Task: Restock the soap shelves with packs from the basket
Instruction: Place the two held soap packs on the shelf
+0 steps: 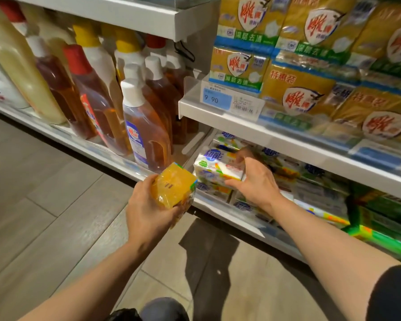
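Observation:
My left hand (146,212) grips a yellow soap pack (174,186) in clear wrap, held just in front of the bottom shelf's edge. My right hand (255,181) holds a white soap pack (215,167) with blue lettering at the left end of the bottom shelf (229,215), on top of other white packs. Thumb and fingers curl round its right end. The basket is out of view.
Yellow soap packs (296,93) fill the shelf above, behind a price rail marked 9.90 (217,99). Amber bottles (146,130) with white and red caps stand on the left shelf. Green packs (384,214) lie at the lower right. Grey floor tiles lie below.

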